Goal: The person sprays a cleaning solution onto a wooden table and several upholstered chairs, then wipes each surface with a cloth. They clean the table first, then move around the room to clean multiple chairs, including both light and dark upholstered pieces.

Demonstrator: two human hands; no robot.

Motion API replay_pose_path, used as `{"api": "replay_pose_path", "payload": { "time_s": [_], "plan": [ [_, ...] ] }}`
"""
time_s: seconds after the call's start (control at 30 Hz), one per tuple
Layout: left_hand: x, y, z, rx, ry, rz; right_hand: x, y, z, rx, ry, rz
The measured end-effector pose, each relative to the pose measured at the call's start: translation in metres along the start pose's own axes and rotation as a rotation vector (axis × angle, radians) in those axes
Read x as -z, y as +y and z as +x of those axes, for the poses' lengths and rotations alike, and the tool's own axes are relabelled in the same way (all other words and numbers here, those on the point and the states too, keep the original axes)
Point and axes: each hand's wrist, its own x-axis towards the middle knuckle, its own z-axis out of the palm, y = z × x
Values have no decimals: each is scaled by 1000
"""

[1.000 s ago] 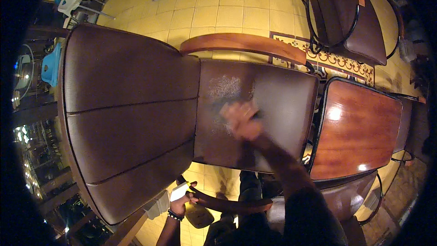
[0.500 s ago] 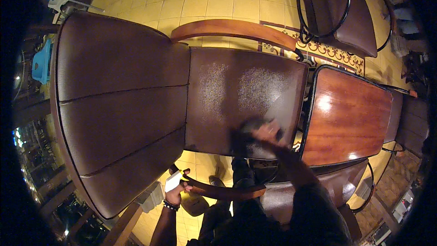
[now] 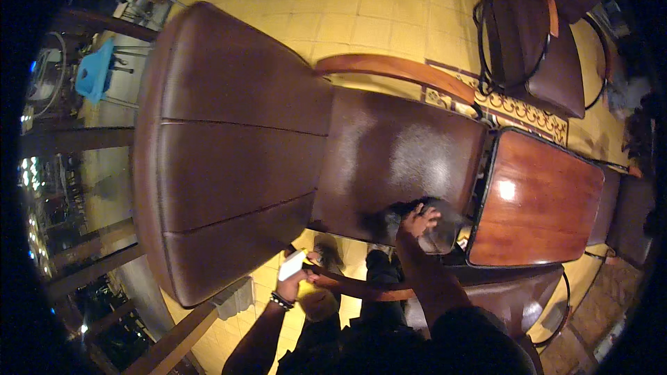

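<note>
A brown padded armchair fills the middle, its seat showing shiny, wet-looking patches. My right hand presses a dark cloth onto the seat near its front corner on my side. The fingers are bent over the cloth, and its outline blends with the shadow. Lower left, my left hand is wrapped round a spray bottle with a white and yellow trigger head, close to the near wooden armrest. The bottle's lower part is hard to make out.
A glossy wooden table with a dark rim stands against the seat's right side. More brown chairs stand at the upper right and lower right. A blue child's chair is at the left, over yellow floor tiles.
The view has shifted, so the chair sits farther right in it. My right hand, blurred before, is now sharper and nearer the seat's close edge. My left hand still grips the spray bottle.
</note>
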Motion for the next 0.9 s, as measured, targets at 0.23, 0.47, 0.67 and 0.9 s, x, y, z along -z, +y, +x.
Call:
{"api": "replay_pose_path", "payload": {
  "time_s": [0.23,0.47,0.67,0.9],
  "plan": [
    [-29,121,-118,-340,460,360,102,-96,-74,-53,-537,1025],
    [25,197,-184,-424,408,302,174,-151,-201,87,-475,1010],
    [72,224,-205,-588,158,172,194,-159,-306,-19,-662,1392],
    [128,297,-217,-440,-67,33,240,-163,-363,54,-416,994]
  ]
}}
